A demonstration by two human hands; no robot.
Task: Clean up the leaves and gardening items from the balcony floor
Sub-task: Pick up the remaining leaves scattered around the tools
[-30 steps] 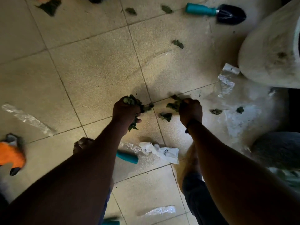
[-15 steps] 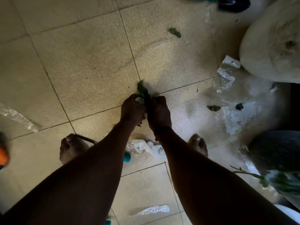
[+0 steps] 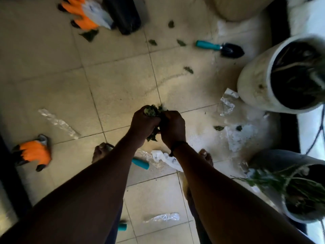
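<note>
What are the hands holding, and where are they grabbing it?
A crumpled clump of dark green leaves. The left hand wraps around its left side, the right hand its right side; leaf bits poke out above and below.

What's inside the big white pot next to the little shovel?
The white pot holds dark soil with pale, thin stems lying across it. The frame's right edge cuts off part of the pot, and whatever lies under the soil is hidden.

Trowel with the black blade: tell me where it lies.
In the head view the trowel lies on the floor tiles at upper right, just left of the white pot, with loose leaves nearby.
</note>
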